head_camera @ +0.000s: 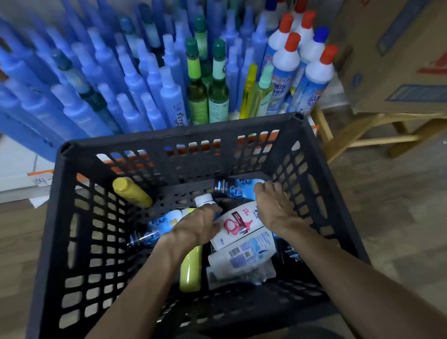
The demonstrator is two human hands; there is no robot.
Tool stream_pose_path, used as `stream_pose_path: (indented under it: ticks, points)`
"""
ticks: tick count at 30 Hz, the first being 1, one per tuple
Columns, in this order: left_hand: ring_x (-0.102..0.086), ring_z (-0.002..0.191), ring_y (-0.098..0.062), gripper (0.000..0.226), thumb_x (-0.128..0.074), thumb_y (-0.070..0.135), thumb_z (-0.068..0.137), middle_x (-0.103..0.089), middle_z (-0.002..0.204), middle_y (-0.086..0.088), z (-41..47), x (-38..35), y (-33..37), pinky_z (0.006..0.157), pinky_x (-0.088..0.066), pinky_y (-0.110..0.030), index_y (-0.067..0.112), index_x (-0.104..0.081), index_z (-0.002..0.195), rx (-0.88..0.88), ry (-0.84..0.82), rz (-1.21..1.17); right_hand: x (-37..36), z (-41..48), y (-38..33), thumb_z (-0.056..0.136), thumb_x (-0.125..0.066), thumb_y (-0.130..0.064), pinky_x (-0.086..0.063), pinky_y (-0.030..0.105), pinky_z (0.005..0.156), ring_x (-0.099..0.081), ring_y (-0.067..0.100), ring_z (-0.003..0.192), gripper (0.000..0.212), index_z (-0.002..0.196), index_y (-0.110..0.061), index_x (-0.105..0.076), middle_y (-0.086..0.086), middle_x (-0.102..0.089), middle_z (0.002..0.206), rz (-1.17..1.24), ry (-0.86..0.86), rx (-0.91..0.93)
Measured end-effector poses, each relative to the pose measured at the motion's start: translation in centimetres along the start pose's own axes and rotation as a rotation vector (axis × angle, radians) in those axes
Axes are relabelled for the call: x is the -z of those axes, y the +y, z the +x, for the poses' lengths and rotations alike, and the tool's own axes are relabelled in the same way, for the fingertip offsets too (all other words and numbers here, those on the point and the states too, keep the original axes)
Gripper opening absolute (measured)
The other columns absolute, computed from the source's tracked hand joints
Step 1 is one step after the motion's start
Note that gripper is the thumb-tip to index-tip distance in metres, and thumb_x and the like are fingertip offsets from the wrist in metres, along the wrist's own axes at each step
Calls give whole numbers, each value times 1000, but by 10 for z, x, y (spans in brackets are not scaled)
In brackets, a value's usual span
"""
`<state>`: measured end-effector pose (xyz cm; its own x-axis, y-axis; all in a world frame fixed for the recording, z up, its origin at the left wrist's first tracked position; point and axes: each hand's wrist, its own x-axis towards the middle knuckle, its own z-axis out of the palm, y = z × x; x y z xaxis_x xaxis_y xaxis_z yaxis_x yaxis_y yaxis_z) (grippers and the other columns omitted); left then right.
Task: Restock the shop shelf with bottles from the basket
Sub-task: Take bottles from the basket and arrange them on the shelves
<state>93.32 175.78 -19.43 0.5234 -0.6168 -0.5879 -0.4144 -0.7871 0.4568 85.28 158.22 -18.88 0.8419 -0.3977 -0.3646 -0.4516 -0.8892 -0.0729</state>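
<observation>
Both my hands reach down into a black plastic basket (72, 229) with slotted walls. My left hand (194, 226) curls over the neck end of a white bottle with a pink label (237, 224) lying on its side. My right hand (276, 205) is curled over the same bottle's far edge, next to a dark blue bottle (231, 188). Around them lie two yellow bottles (131, 192) (190, 271), a blue-labelled clear bottle (153, 227) and a white bottle with a barcode (245, 255). Beyond the basket is the shelf (15, 164), packed with bottles.
The shelf holds several blue bottles (135, 83), green ones (218, 73) and white ones with red caps (289, 57). At the right, cardboard boxes (402, 43) sit on a wooden stand (365, 133). Wood-pattern floor (400, 199) lies on both sides of the basket.
</observation>
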Motion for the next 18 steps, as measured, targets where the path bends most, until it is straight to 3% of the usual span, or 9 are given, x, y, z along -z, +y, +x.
stream_pose_path:
  ticks: [8, 11, 13, 16, 18]
  points:
    - [-48, 127, -20, 47, -49, 17, 91, -50, 140, -2, 8, -13, -20, 103, -38, -28, 21, -44, 137, 24, 68, -18, -19, 24, -3, 86, -56, -1, -34, 37, 99, -43, 27, 120, 48, 131, -13, -45, 8, -52, 131, -107, 59, -45]
    - [-54, 122, -23, 48, -44, 10, 84, -56, 133, -1, 9, -16, -42, 103, -42, -35, 27, -54, 128, 36, 205, -100, -24, 30, -2, 88, -56, -4, -34, 38, 101, -44, 26, 122, 45, 131, -13, -46, 7, -53, 132, -152, 57, -19]
    - [-54, 119, -24, 51, -44, 3, 81, -57, 131, -1, 12, -7, -54, 104, -41, -34, 25, -57, 125, 60, 300, -27, -26, 39, -1, 89, -57, -5, -35, 39, 103, -44, 27, 125, 44, 130, -13, -46, 7, -52, 133, -139, 37, -3]
    - [-40, 132, -22, 50, -46, 5, 90, -45, 141, -3, 9, -4, -71, 111, -31, -32, 19, -44, 137, 130, 273, 184, -29, 53, -2, 89, -63, -10, -36, 39, 103, -44, 26, 126, 46, 131, -15, -44, 6, -51, 135, -102, 5, 11]
    - [-30, 140, -25, 58, -43, 9, 93, -32, 152, -2, 6, -11, -86, 112, -30, -36, 21, -27, 147, 247, 206, 184, -32, 61, -3, 89, -62, -8, -36, 39, 103, -42, 26, 130, 51, 136, -15, -42, 6, -48, 138, -95, -20, 11]
